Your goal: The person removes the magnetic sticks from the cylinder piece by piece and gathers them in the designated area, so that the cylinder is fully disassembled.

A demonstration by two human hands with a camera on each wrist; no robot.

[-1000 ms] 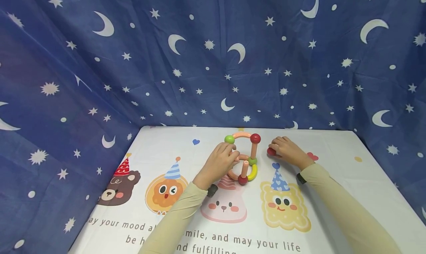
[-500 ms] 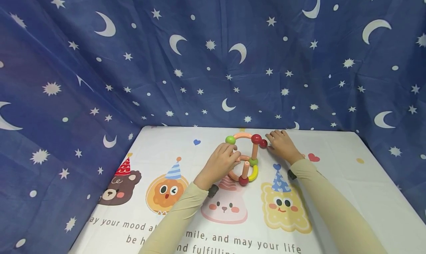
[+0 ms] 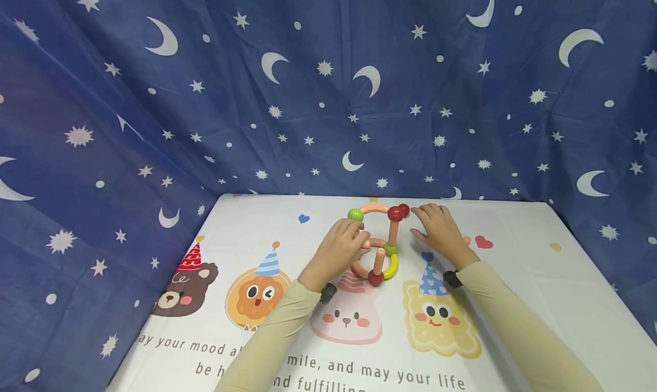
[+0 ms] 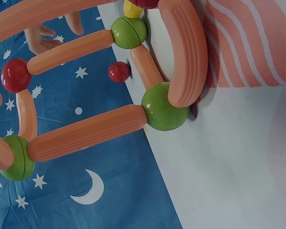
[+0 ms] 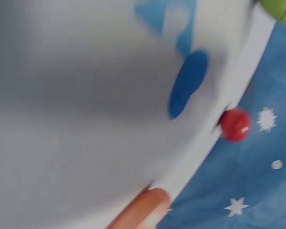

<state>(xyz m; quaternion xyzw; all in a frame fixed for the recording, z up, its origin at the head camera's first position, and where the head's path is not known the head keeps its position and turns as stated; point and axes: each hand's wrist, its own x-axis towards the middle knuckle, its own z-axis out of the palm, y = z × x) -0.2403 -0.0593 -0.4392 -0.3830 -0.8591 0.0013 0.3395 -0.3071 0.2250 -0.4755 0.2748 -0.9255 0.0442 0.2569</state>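
Observation:
A toy frame of peach sticks, red and green balls and a yellow curved piece (image 3: 391,267) stands on the table. My left hand (image 3: 333,255) grips its left side, the fingers partly hiding the peach stick there. In the left wrist view, fingertips show beside a green ball (image 4: 18,157) at the left edge. A loose red ball (image 3: 404,210) lies behind the frame's upper right corner; it appears alone in the right wrist view as a red ball (image 5: 236,125). My right hand (image 3: 440,232) is just right of it, fingers apart from the ball and holding nothing.
A small peach piece (image 3: 467,241) peeks out behind the right hand. The white printed cloth (image 3: 518,266) covers the table, whose far edge meets a blue star-and-moon curtain (image 3: 308,84). Another curtain side rises at the left.
My right hand let go of the red ball, which moved left and back towards the far edge, behind the frame. The left hand and the frame stay nearly still.

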